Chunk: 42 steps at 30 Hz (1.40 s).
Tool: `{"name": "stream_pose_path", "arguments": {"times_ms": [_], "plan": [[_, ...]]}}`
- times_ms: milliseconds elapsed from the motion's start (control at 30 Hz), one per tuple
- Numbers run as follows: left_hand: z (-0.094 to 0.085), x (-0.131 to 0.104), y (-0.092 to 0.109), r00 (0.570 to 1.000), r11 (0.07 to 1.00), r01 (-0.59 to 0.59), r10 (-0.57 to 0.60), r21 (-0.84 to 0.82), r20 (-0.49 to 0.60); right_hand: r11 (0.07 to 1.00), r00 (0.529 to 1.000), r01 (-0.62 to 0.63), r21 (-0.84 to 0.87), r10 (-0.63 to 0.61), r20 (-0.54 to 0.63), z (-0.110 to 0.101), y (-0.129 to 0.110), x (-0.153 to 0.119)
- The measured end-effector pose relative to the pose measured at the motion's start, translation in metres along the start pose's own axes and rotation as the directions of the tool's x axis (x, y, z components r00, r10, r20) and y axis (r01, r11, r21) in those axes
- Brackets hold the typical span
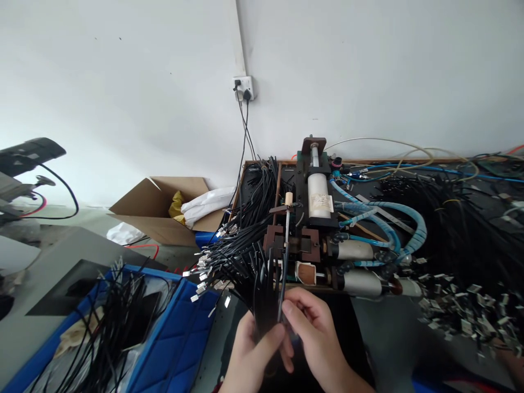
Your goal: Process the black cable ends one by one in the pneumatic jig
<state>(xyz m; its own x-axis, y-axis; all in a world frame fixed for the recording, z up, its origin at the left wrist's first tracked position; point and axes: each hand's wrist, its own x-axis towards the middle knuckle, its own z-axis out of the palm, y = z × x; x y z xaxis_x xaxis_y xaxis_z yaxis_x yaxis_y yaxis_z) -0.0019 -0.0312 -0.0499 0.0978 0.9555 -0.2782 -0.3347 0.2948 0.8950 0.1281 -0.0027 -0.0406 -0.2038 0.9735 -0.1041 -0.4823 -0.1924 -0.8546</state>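
Observation:
My left hand (254, 352) is closed around the lower part of a bundle of thin black cables (257, 281), which fan upward from it. Beside it, my right hand (317, 330) pinches a single black cable (283, 284) between thumb and fingers. That cable runs up toward the brown jaw blocks (310, 244) of a pneumatic machine; whether its tip sits between them, I cannot tell. The two hands almost touch, and the lower cable ends are hidden behind the fingers. A metal rod (287, 229) with a pale knob stands over the jaws.
More black cables with metal-ended connectors (202, 270) lie left of the machine. A large cable pile (446, 234) covers the right. White-and-grey cylinders (319, 191) and blue hoses (417, 232) surround the jaws. A blue bin (174, 327) and a cardboard box (164, 232) stand at left.

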Motion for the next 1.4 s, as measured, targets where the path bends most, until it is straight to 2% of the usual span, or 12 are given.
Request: {"name": "stream_pose_path", "arguments": {"times_ms": [100, 233, 333, 500, 700, 833, 933, 1133, 1400], "plan": [[-0.001, 0.001, -0.001, 1.0, 1.0, -0.018, 0.018, -0.02, 0.011, 0.991, 1.0, -0.012, 0.131, 0.012, 0.005, -0.001, 0.013, -0.001], [-0.002, 0.0, -0.002, 0.999, 0.999, -0.048, 0.048, -0.017, 0.005, 0.977, 0.999, -0.041, 0.211, 0.034, 0.039, -0.002, 0.025, -0.002], [-0.003, -0.002, -0.002, 0.997, 0.998, -0.063, 0.063, 0.017, -0.049, 0.961, 0.997, -0.071, 0.266, 0.06, 0.052, -0.002, 0.025, -0.004], [-0.007, -0.006, 0.001, 0.99, 0.994, -0.092, 0.098, 0.066, -0.104, 0.947, 0.991, -0.087, 0.309, 0.114, -0.071, -0.003, 0.02, -0.007], [-0.014, -0.009, 0.0, 0.96, 0.992, -0.095, 0.113, 0.082, -0.257, 0.852, 0.969, -0.208, 0.481, 0.246, -0.016, -0.009, 0.026, -0.003], [-0.013, -0.005, 0.005, 0.98, 0.981, -0.144, 0.159, 0.128, -0.12, 0.8, 0.949, -0.263, 0.539, 0.315, -0.004, -0.009, 0.031, 0.003], [-0.011, -0.002, 0.008, 0.99, 0.985, -0.134, 0.139, 0.112, -0.033, 0.765, 0.929, -0.293, 0.574, 0.37, -0.019, -0.009, 0.033, 0.007], [-0.008, 0.002, 0.01, 0.987, 0.976, -0.139, 0.15, 0.167, -0.055, 0.727, 0.901, -0.323, 0.606, 0.431, -0.038, -0.01, 0.03, 0.013], [-0.012, 0.006, 0.005, 0.987, 0.973, -0.159, 0.162, 0.168, -0.004, 0.689, 0.891, -0.357, 0.631, 0.453, 0.01, -0.011, 0.023, 0.017]]}}
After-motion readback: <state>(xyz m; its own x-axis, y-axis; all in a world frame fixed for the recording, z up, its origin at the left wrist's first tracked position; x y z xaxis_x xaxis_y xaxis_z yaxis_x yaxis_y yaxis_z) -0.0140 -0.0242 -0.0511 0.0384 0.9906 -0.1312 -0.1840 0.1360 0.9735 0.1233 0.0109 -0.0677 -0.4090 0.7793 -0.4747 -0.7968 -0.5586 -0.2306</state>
